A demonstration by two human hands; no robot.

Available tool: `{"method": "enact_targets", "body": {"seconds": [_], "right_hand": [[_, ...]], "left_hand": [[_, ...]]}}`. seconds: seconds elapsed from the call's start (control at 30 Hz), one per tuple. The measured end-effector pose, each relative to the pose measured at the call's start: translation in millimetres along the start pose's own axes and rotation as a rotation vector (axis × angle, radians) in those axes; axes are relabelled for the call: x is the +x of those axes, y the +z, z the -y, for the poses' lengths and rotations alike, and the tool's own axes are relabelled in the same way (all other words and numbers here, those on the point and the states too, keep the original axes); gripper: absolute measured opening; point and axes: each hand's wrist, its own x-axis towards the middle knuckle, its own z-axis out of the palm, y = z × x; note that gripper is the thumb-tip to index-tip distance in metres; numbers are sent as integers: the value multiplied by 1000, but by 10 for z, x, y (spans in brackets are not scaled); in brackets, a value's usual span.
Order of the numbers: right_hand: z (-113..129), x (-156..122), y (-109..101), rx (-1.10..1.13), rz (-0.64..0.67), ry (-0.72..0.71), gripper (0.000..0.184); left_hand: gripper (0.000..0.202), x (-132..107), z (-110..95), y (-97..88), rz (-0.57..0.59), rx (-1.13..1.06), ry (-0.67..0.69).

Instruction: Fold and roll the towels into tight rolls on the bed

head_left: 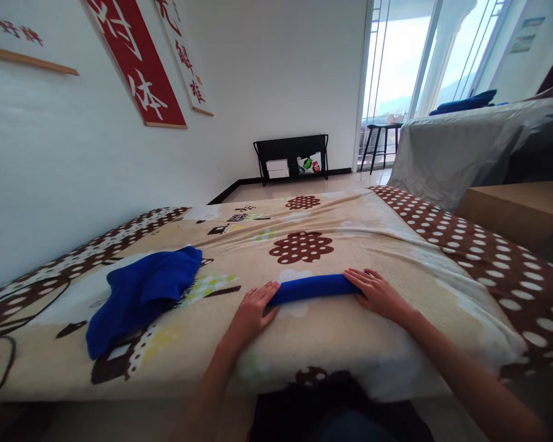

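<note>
A blue towel rolled into a tight tube [311,287] lies across the near part of a bed covered with a beige, brown-flowered blanket [341,233]. My left hand [254,309] rests on the roll's left end with fingers stretched flat over it. My right hand [375,291] lies on the roll's right end, fingers also flat and together. A loose pile of blue towels [141,294] sits on the blanket to the left, apart from both hands.
A white wall with red banners [136,61] runs along the left. A black low rack [291,158] stands at the far wall beside a stool [383,138]. A grey-covered piece of furniture [461,147] and a wooden ledge [516,209] lie right.
</note>
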Motion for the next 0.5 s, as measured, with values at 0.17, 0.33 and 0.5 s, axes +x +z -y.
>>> {"method": "enact_targets", "body": {"seconds": [0.17, 0.33, 0.5], "right_hand": [[-104, 134, -42, 83, 105, 117, 69], [-221, 326, -188, 149, 152, 148, 55], [-320, 618, -871, 251, 139, 122, 40]], "left_hand": [[55, 78, 174, 19, 29, -37, -54], [43, 268, 236, -36, 39, -63, -51], [39, 317, 176, -80, 35, -109, -67]]}}
